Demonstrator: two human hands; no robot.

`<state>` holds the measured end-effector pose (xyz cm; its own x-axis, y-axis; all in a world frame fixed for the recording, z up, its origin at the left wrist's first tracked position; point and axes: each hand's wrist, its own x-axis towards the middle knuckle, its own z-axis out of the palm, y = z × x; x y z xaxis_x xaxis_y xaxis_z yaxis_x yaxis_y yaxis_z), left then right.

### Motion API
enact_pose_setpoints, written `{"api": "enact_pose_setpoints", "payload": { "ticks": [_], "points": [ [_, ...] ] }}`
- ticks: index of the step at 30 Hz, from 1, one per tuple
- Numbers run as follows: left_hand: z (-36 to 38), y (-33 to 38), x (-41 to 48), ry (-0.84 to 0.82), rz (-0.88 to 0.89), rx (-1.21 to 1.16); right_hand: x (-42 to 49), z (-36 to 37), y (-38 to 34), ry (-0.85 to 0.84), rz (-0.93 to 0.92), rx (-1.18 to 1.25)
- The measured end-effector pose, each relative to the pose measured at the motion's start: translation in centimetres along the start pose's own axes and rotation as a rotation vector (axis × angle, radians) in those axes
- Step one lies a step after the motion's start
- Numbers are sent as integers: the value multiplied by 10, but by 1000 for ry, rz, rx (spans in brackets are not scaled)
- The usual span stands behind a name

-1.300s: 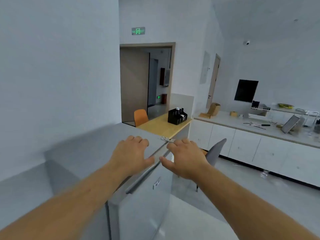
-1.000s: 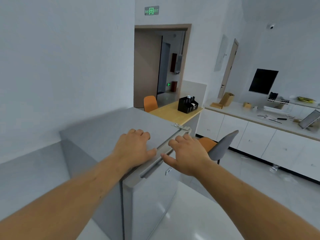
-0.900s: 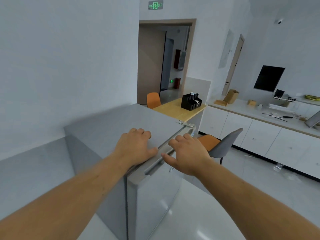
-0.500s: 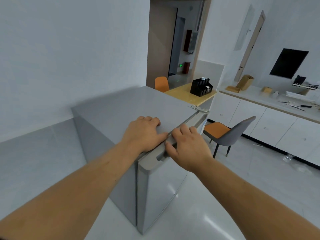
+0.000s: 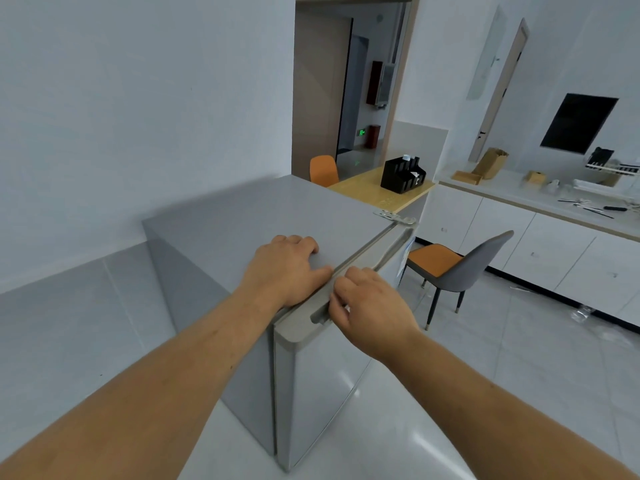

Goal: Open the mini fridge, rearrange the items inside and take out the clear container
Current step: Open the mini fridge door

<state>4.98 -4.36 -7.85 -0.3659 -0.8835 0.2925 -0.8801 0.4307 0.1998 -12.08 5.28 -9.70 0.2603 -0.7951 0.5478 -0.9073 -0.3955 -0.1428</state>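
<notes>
The grey fridge (image 5: 242, 216) is seen against the wall, its door (image 5: 322, 375) shut. The left hand (image 5: 287, 268) is laid flat on its top, fingers released. The right hand (image 5: 370, 310) is curled into the door's top handle recess (image 5: 320, 315), fingers grasping it.

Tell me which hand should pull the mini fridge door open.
Right. The right hand has its fingers curled into the door's recessed handle; the left hand lies flat on the fridge top, well placed to brace.
</notes>
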Motion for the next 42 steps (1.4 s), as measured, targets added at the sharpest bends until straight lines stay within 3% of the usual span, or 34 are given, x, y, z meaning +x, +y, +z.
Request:
{"api": "enact_pose_setpoints", "payload": {
  "ticks": [11, 17, 20, 26, 32, 42],
  "points": [
    [-1, 0, 0, -7, -1, -3, -3, -3, -5, -60, 22, 40],
    [-1, 1, 2, -17, -7, -8, -15, -10, 4, -12, 26, 60],
    [-2, 3, 2, -17, -7, -1, -23, -20, 11, -75, 11, 25],
    [-1, 2, 1, -28, -14, 7, 3, -30, -3, 6, 219, 41],
    [1, 1, 3, -24, -30, -23, 28, -9, -24, -234, 528, -88],
    [1, 1, 2, -16, -21, -20, 22, -24, -12, -357, 467, -199]
  ]
}}
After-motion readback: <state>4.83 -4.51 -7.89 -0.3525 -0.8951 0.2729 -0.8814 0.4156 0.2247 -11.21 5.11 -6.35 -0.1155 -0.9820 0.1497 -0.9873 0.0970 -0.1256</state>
